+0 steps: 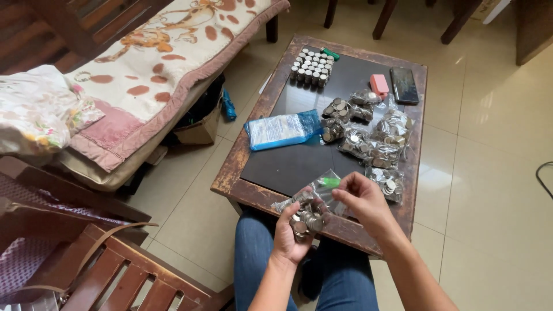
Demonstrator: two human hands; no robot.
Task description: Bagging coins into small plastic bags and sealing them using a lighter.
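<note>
My left hand (290, 231) cups a pile of silver coins (306, 220) over the near edge of a small dark-topped wooden table (299, 164). My right hand (363, 201) pinches a small clear plastic bag (324, 185) with a green strip, held just above the coins. Several clear bags filled with coins (377, 151) lie on the right side of the table. Neat stacks of coins (310, 68) stand at the far end. A blue and white packet (282, 130) lies mid-left on the table.
A pink case (379, 84) and a dark phone (404, 85) lie at the table's far right. A bed with a patterned sheet (167, 52) stands left, a wooden chair (109, 265) at lower left. Tiled floor (489, 173) surrounds the table.
</note>
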